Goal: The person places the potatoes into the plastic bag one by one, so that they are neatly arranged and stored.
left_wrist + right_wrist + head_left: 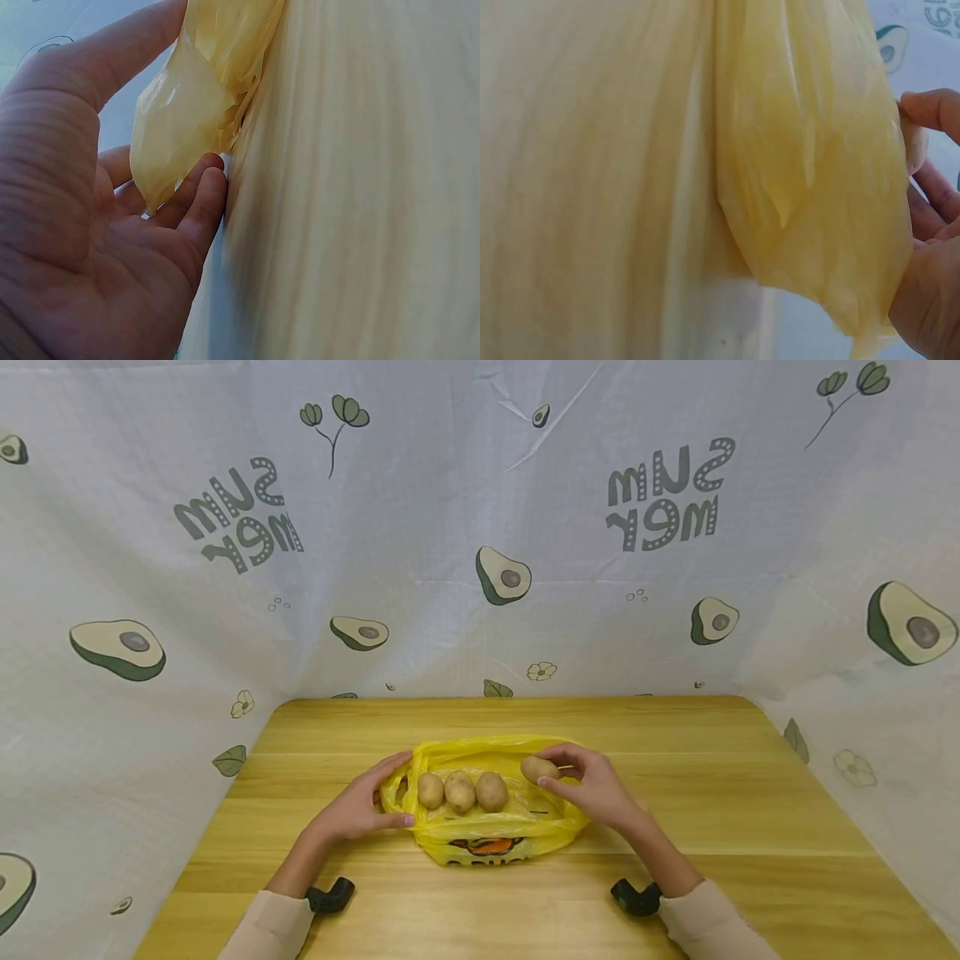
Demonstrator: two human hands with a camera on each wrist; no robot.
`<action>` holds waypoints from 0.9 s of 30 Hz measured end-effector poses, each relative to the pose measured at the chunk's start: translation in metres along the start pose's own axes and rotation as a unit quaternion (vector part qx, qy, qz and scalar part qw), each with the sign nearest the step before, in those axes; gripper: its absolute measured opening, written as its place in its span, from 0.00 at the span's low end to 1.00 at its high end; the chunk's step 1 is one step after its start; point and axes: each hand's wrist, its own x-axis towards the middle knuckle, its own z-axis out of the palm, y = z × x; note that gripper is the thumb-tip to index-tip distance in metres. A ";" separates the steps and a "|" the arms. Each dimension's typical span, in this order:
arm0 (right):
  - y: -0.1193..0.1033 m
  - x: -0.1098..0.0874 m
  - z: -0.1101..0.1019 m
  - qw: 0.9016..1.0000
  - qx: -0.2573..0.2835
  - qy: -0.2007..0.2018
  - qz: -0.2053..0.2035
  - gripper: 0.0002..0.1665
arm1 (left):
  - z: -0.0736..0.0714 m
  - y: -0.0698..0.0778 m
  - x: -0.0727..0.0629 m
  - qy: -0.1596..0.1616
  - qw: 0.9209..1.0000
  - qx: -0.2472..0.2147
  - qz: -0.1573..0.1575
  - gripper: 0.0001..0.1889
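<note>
A yellow plastic bag (543, 837) lies with its mouth spread wide, and three potatoes (460, 791) sit side by side in its left half. My right hand (597, 787) pinches another potato (538, 768) between thumb and fingers over the bag's right end. In the right wrist view this potato (913, 144) shows partly behind the bag's side (817, 172). At the left end, my left hand (358, 803) is spread around the bag's handle, thumb near the front rim and fingertips by the back rim. The left wrist view shows the bag's crumpled handle (184, 112) between thumb and fingers.
The bag lies on a wooden table (480, 910) in front of a white curtain (420, 510) printed with avocados. A black wrist mount (331, 896) is on the left wrist, and another black mount (636, 898) is on the right.
</note>
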 end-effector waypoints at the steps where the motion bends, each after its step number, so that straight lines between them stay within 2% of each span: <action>1: 0.000 0.000 0.002 1.000 -0.001 0.002 0.001 0.19 | 0.000 0.000 0.000 0.000 1.000 0.000 0.000 0.54; 6: 0.001 0.001 0.008 1.000 -0.004 0.010 0.000 0.18 | -0.001 0.000 0.000 -0.001 1.000 0.000 -0.001 0.54; 14: 0.006 0.002 0.017 1.000 -0.018 -0.005 0.012 0.18 | 0.000 0.001 0.000 -0.002 1.000 -0.001 0.000 0.54; 20: 0.008 0.005 0.023 0.999 -0.031 0.000 0.022 0.17 | 0.001 0.000 0.001 0.000 1.000 0.000 0.001 0.54; 27: 0.006 0.005 0.026 0.998 -0.039 -0.040 0.037 0.14 | 0.001 -0.001 0.001 0.001 1.000 -0.006 0.002 0.54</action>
